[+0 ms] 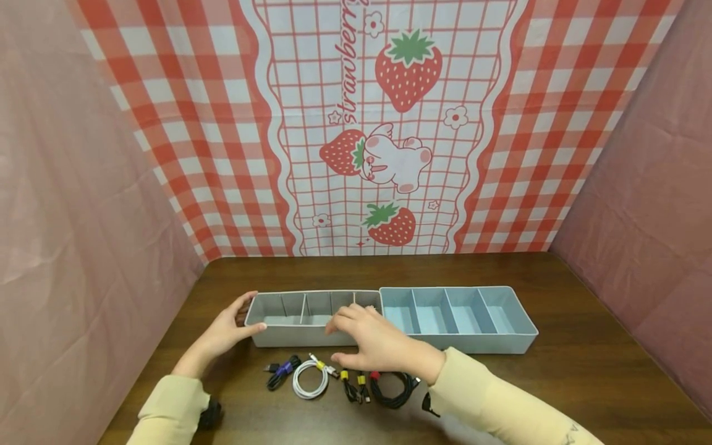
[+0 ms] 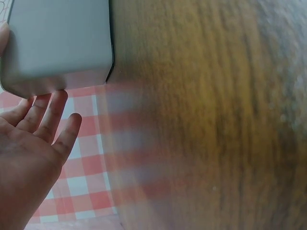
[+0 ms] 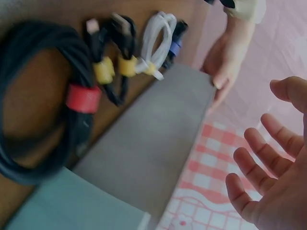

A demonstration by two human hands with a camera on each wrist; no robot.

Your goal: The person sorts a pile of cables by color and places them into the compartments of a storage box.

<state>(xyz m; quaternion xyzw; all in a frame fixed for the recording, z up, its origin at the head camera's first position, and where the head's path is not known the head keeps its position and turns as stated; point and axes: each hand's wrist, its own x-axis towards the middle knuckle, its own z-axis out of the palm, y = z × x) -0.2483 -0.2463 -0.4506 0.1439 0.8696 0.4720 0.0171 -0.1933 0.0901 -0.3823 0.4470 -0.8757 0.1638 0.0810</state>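
Left hand (image 1: 225, 330) holds one grey box (image 1: 297, 337) — one blue box (image 1: 473, 344) adjoining.

Cables (image 1: 285, 370) before boxes (image 1: 473, 343), on table (image 1: 289, 272)

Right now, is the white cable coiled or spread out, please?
Coiled: the white cable lies in loops, with a yellow tie.

Long grey divided box (image 1: 300, 337), open-topped, upright on brown wooden table (image 1: 584, 371)
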